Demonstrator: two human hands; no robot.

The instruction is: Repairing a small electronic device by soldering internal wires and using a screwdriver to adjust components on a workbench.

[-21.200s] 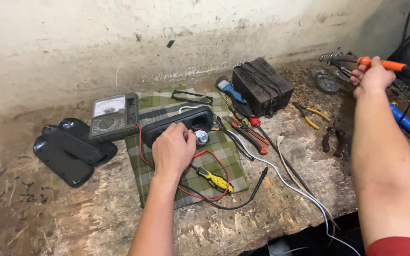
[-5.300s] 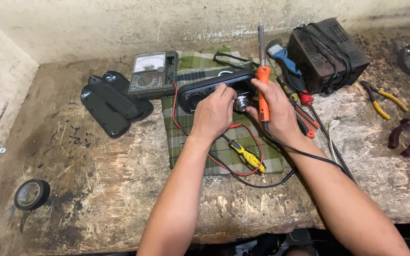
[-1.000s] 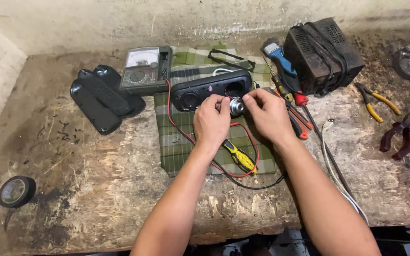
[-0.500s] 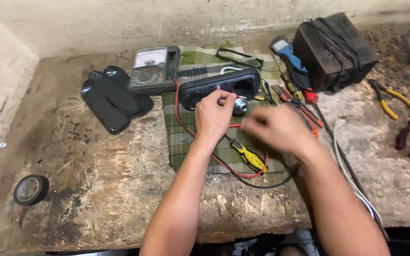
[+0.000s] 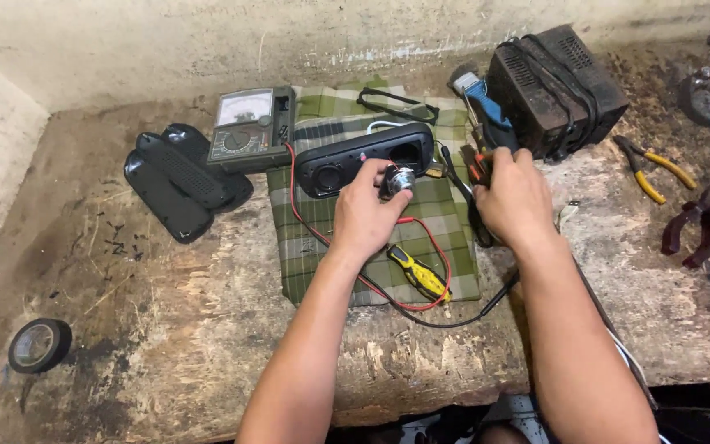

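Hands work at the green plaid cloth spread on the worn wooden table. Your left hand is closed around a small round silver speaker driver, fingertips pinching it just in front of the long black speaker housing that lies across the far half of the cloth. Your right hand is at the right edge of the cloth, fingers curled down over a cluster of red-handled tools; whether it actually grips one of them cannot be told, as the fingers cover the contact.

On the cloth near the left wrist lies a yellow-and-black screwdriver, ringed by a red wire and a black wire that trails off the cloth's near edge.

Just left of the cloth's far corner sits a grey analogue multimeter, and beyond it two black oblong grille covers, overlapping. Right of the cloth, behind the right hand, stands a dark boxy metal transformer unit. Further right lie yellow-handled pliers. A black roll of tape lies well to the left of the cloth, near the table's front edge.
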